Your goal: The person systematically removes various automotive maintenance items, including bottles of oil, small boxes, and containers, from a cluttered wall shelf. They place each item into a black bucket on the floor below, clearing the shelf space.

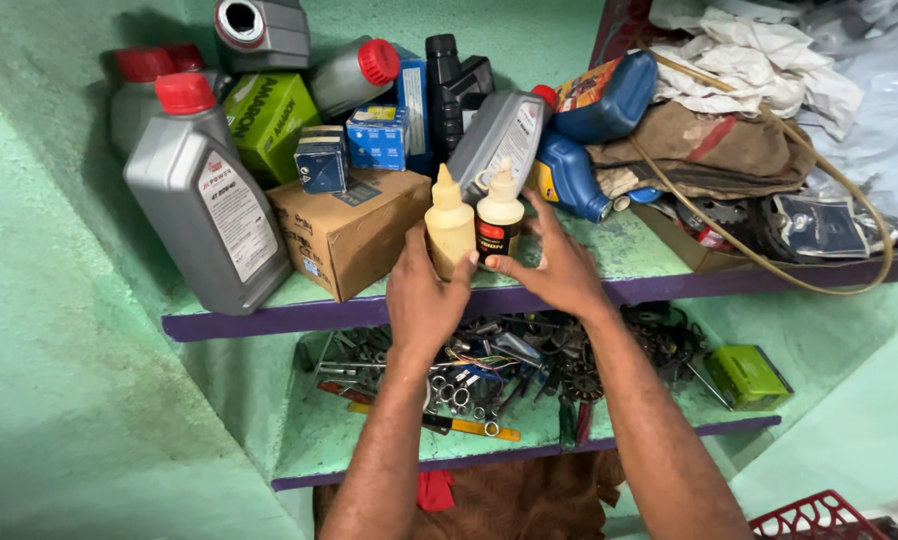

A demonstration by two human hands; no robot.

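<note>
Two small cream squeeze bottles stand side by side on the upper green shelf (629, 262). My left hand (424, 300) wraps the plain cream bottle (450, 225) from below. My right hand (559, 265) grips the bottle with the dark label (499, 215), thumb in front, fingers behind it. Both bottles are upright with pointed nozzles.
A brown cardboard box (354, 235) and a grey oil jug with red cap (209, 200) stand to the left. Blue jugs (579, 175), small boxes and rags (729, 140) crowd the back. The lower shelf holds loose tools and metal parts (489, 370) and a green box (747, 375). A red crate (819, 518) sits bottom right.
</note>
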